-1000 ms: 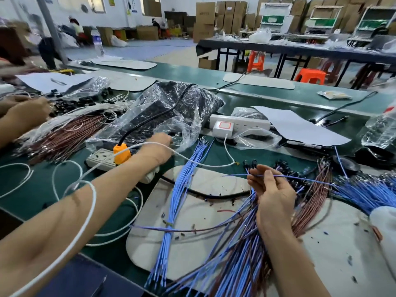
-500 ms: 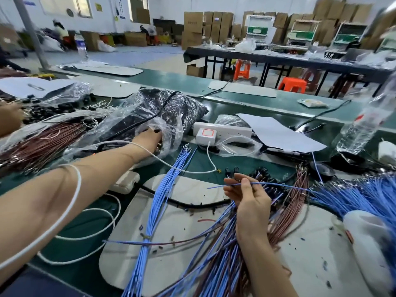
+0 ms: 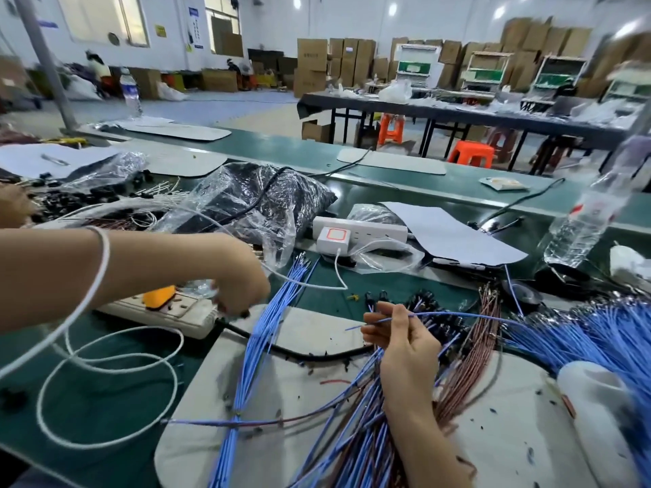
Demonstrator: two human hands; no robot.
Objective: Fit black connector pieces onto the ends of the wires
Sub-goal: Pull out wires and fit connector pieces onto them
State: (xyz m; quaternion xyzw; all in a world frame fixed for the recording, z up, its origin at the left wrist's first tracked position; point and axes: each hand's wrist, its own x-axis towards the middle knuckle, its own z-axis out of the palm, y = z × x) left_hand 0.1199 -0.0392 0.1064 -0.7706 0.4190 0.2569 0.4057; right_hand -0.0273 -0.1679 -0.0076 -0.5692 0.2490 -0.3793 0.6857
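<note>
Two clear plastic bags lie on the green table (image 3: 105,410). The big bag (image 3: 278,220) near the middle is stuffed with black connector pieces (image 3: 232,191). The smaller bag (image 3: 105,169) sits far left, with more black bits scattered beside it. A clear bottle (image 3: 581,223) stands at the right edge.

Half a second ago the left hand (image 3: 243,290) reached into the mouth of the big bag. It has since drawn back toward the person and now hangs over the near end of the beige power strip (image 3: 169,311), just beside the blue bundle (image 3: 260,353). The right hand (image 3: 401,343) has kept its place and its hold.

The left hand points down with its fingers curled. It is blurred, and I cannot tell whether it pinches anything. The right hand is raised above the grey mat (image 3: 310,378), palm toward the person. Thumb and fingers pinch a single blue wire (image 3: 451,314) close to its free end, and the wire arcs away to the right. A loose pile (image 3: 436,308) of connector pieces lies on the table just beyond this hand.
</note>
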